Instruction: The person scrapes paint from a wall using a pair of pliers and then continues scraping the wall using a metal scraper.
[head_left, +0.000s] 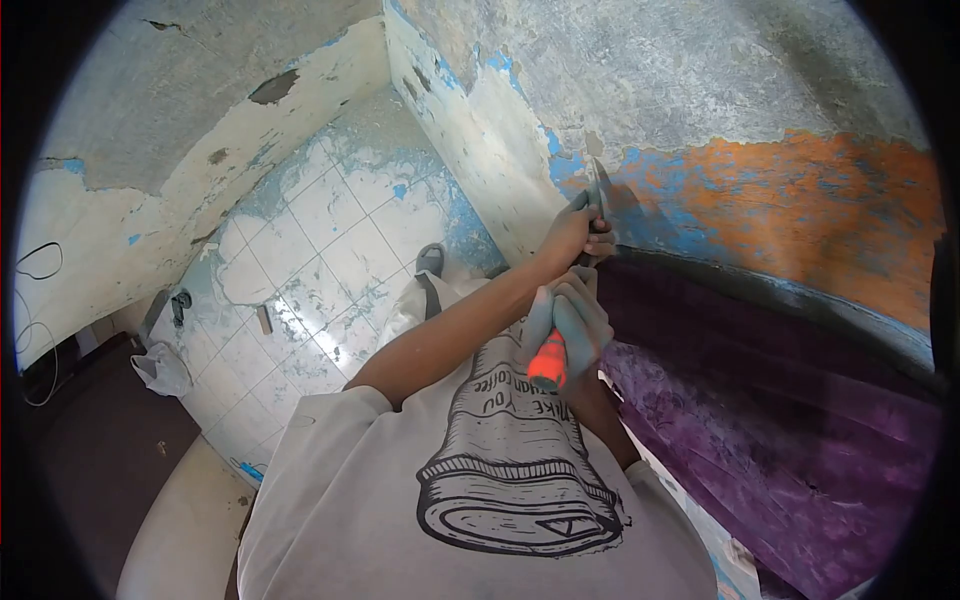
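Observation:
A red-handled scraper (547,363) slants away from my chest toward the wall, its grey metal end touching or nearly touching the peeling paint. My right hand (572,312), pale grey as if gloved or dusty, is wrapped around the handle. Farther up, my left hand (574,234) grips the tool's shaft close to the blade. Around the tip, the wall (640,180) shows bare grey plaster above blue and orange paint remnants. Fingers hide the middle of the tool.
A purple covering (770,420) lies below the wall at right. White floor tiles (320,210) carry paint flakes. A small block (264,319), a plastic bag (162,370) and a dark object (180,307) sit at left. A cable (38,262) hangs on the left wall.

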